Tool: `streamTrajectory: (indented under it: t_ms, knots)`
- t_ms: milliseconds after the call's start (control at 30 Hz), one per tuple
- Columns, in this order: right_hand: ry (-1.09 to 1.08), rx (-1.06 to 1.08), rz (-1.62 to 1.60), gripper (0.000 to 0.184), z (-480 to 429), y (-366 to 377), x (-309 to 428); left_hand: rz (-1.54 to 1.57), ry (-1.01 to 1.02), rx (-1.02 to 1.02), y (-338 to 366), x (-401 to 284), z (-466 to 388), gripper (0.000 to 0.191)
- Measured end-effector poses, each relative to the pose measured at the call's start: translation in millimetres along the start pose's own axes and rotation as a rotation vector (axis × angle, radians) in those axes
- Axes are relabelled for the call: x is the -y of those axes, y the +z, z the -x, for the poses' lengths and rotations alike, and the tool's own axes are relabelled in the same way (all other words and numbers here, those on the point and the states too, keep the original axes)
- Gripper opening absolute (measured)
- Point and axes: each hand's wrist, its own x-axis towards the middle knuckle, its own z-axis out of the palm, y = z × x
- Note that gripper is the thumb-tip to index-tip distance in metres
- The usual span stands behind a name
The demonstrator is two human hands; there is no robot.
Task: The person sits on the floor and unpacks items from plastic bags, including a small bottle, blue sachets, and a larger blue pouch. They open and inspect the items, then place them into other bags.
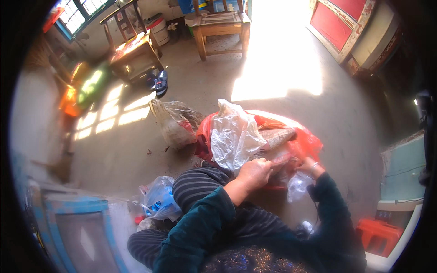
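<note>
Before my knees lies a large red plastic bag, its mouth spread open. A crumpled white plastic bag drapes over its left side, and a brownish speckled piece shows inside. My left hand is a fist closed on translucent plastic film at the near side of the bag. My right hand, with a bracelet at the wrist, has its fingers curled into the plastic on the right; its fingertips are partly hidden and blurred. Just below it hangs a clear plastic bag.
A dirty filled plastic bag stands left of the red one. By my knee sits a clear bag with blue contents. Wooden chairs, slippers, a red-panelled door and an orange plastic stool are around.
</note>
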Motion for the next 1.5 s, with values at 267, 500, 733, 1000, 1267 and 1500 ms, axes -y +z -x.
streamTrajectory:
  t_ms: [267, 500, 733, 1000, 1267, 1500]
  knots:
    - [-0.754, -0.183, -0.961, 0.010, 125.1, -80.8, 192.6, 0.698, -0.151, -0.265, -81.6, -17.7, 39.6, 0.036]
    - [-1.321, -0.249, -0.719, 0.016, 199.2, -21.0, 398.0, 1.611, -0.159, -0.268, -193.2, -10.8, 161.7, 0.063]
    - [-1.626, 0.069, -0.443, 0.028, 256.1, 108.0, 514.8, 1.433, -0.190, -0.827, -225.8, 11.3, 336.3, 0.030]
    - [-1.069, 0.712, -0.358, 0.077, 251.2, 162.2, 551.0, 1.424, -0.416, -1.536, -215.0, 58.8, 453.8, 0.030]
    - [-1.103, 0.771, -0.274, 0.081, 210.9, 238.6, 573.7, 1.214, -0.462, -1.390, -184.2, 107.8, 422.5, 0.028]
    - [-0.756, 0.887, -0.571, 0.019, 163.7, 247.0, 587.2, 1.470, -0.567, -1.289, -189.1, 134.6, 435.9, 0.021]
